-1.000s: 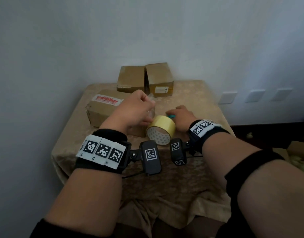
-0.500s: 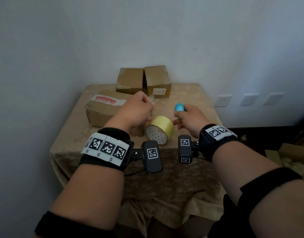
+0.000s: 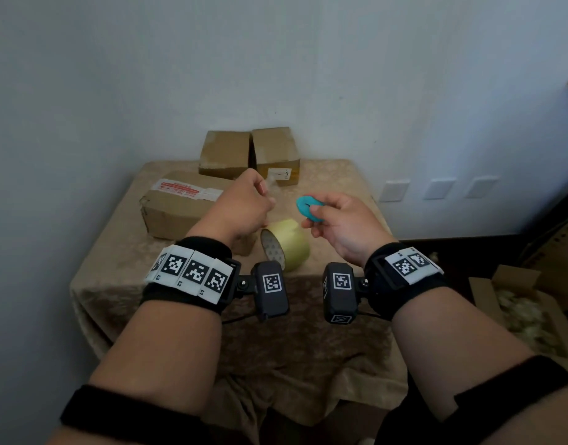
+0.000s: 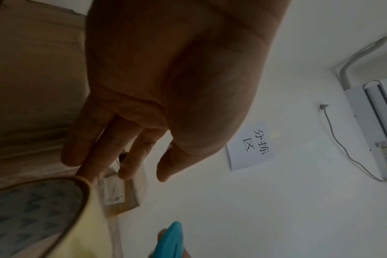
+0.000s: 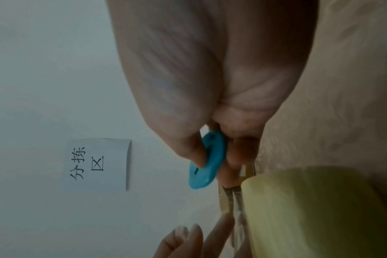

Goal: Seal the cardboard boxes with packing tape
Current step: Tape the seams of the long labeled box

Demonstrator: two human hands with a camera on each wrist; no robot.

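A yellow tape roll (image 3: pixel 285 244) stands on edge on the cloth-covered table (image 3: pixel 122 271). My left hand (image 3: pixel 263 195) is raised above it and pinches the clear free tape end (image 4: pixel 141 172) pulled up from the roll (image 4: pixel 33 218). My right hand (image 3: pixel 311 220) holds a teal oval cutter (image 3: pixel 310 208) between thumb and fingers (image 5: pixel 236 153), just right of the strip, above the roll (image 5: pixel 320 209). A long cardboard box (image 3: pixel 176 210) with a red-and-white label lies left of my left hand. Two small boxes (image 3: pixel 224 152) (image 3: pixel 276 152) stand at the back by the wall.
The table is small, set into a wall corner, with its cloth hanging over the front edge. An open carton of loose filling (image 3: pixel 520 313) sits on the floor to the right. A paper sign (image 5: pixel 95 164) hangs on the wall.
My right hand has picked the teal cutter up from the table and raised it beside the tape. My left hand has lifted a little with the tape end.
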